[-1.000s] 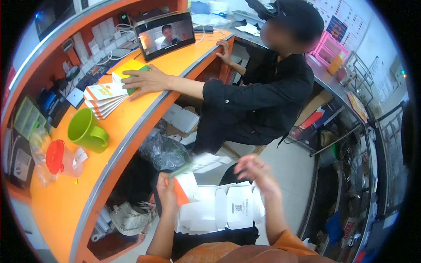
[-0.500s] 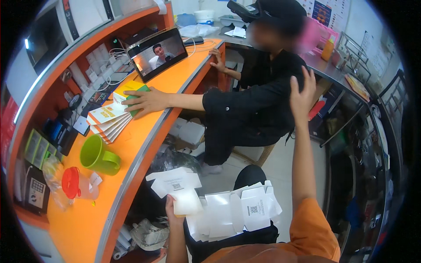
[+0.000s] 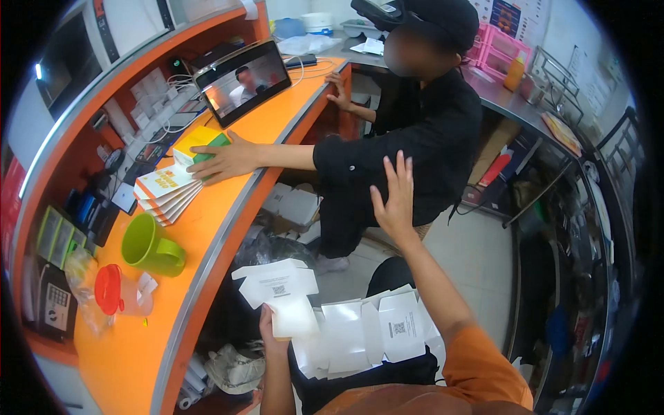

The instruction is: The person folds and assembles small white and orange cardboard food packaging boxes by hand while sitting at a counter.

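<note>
My left hand [image 3: 271, 332] pinches a flat white die-cut carton [image 3: 280, 290], thumb on top and fingers under its lower flap, so the sheet stands up in front of my knees. My right hand [image 3: 395, 204] is empty, raised well above and to the right of that grip, palm forward and fingers spread wide toward the co-worker in black [image 3: 415, 131]. Just right of the held carton, a stack of the same white blanks [image 3: 360, 335] lies across my lap, each with a small square code patch printed in black.

To handle this blank well, I judge I should keep the pinch near a crease, not the middle of a panel, so the card does not bow, and bring the free hand back down to support the far flap before folding.

Up and left of my grip runs the orange counter [image 3: 228, 207]. On it sit a green mug [image 3: 149, 245], a red-lidded clear jar [image 3: 114, 294], a fanned pile of white booklets with orange covers [image 3: 166, 194], and a yellow-and-green box [image 3: 200, 142] under the co-worker's hand [image 3: 225, 159]. Beyond these a dark tablet [image 3: 242, 79] leans upright. Below the counter, white cardboard boxes [image 3: 290, 204] rest on the floor.
</note>
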`<state>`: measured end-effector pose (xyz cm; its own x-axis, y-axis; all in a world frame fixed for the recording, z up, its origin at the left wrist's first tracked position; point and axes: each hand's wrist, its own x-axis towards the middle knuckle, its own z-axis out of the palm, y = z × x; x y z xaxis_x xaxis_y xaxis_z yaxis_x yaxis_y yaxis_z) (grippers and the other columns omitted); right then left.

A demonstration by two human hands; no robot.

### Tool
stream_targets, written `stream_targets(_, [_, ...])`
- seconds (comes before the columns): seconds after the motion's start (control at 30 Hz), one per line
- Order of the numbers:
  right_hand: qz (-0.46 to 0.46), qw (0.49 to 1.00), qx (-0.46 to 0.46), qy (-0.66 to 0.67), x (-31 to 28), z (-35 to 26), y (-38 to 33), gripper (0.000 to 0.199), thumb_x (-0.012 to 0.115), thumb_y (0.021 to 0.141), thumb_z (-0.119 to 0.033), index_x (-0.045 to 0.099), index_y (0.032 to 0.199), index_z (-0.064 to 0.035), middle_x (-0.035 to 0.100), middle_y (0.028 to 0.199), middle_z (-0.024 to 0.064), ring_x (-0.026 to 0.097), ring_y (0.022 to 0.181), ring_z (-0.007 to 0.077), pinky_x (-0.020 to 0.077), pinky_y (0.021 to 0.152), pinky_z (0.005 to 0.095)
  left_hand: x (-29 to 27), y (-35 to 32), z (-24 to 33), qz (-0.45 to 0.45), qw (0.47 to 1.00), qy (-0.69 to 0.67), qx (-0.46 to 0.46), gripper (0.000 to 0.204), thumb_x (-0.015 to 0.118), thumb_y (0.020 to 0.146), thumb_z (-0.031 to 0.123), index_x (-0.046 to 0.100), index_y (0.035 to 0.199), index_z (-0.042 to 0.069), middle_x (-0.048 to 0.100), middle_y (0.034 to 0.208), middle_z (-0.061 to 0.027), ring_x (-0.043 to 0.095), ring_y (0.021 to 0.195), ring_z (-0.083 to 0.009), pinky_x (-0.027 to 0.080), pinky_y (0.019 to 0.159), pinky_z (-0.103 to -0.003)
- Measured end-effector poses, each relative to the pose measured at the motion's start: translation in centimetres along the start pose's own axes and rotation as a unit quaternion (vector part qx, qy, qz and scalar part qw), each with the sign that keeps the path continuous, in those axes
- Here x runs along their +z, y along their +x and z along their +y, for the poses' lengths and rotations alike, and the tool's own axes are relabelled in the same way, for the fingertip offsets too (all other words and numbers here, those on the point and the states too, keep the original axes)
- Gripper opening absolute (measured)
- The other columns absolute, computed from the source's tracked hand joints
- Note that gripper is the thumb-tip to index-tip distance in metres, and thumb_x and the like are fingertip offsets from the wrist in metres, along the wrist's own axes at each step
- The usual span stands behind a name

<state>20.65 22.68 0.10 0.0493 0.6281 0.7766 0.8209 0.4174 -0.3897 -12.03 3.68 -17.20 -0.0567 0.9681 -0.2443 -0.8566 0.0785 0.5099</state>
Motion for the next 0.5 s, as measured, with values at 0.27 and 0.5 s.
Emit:
stream_targets(0.27, [-0.373, 0.847, 0.276, 0.258, 0.9, -4.2, -14.5, 0.041, 0.053, 0.101, -0.031, 0.056, 0.131, -0.0031, 0.065, 0.115, 0.0171, 0.064, 0.103, 0.0268, 0.0491, 0.093, 0.0373, -3.0, 0.6, -1.3, 0.054, 0.996, 0.048, 0.061, 0.039, 0.048, 0.103, 0.031, 0.049, 0.132, 0.005, 0.061, 0.126, -0.0112, 0.061, 0.115, -0.0262, 0.051, 0.097, -0.044])
stream_targets(0.5, [-0.479, 0.738, 0.259, 0.399, -4.6, -10.7, -18.7, 0.037, 0.057, 0.100, -0.028, 0.061, 0.127, -0.0032, 0.068, 0.094, 0.0043, 0.060, 0.082, 0.0099, 0.0477, 0.075, 0.0270, 4.3, -4.1, -2.0, 0.031, 0.995, 0.072, -0.059, 0.040, 0.049, 0.103, 0.027, 0.046, 0.136, 0.005, 0.059, 0.128, -0.0127, 0.062, 0.113, -0.0261, 0.053, 0.094, -0.041])
